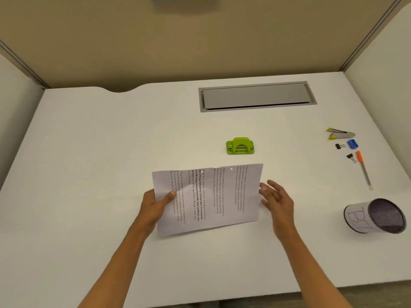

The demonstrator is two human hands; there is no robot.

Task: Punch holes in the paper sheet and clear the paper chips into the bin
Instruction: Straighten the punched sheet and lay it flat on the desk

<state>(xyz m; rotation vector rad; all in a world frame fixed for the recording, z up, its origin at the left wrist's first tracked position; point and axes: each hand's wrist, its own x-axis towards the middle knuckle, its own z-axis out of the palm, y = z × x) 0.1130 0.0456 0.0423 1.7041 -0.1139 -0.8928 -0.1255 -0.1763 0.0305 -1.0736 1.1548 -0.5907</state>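
Left hand (155,206) pinching paper sheet (208,198), text blurred, poss. 2 holes

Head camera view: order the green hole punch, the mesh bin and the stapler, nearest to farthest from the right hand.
From the right hand:
1. Green hole punch, ahead and slightly left.
2. Mesh bin, lying on its side to the right.
3. Stapler, far right, farther back.

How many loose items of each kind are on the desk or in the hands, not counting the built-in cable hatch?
Paper sheet: 1
Green hole punch: 1
Stapler: 1
Black binder clips: 2
Blue sharpener-like item: 1
Orange-capped pen: 1
Mesh bin: 1
Total: 8
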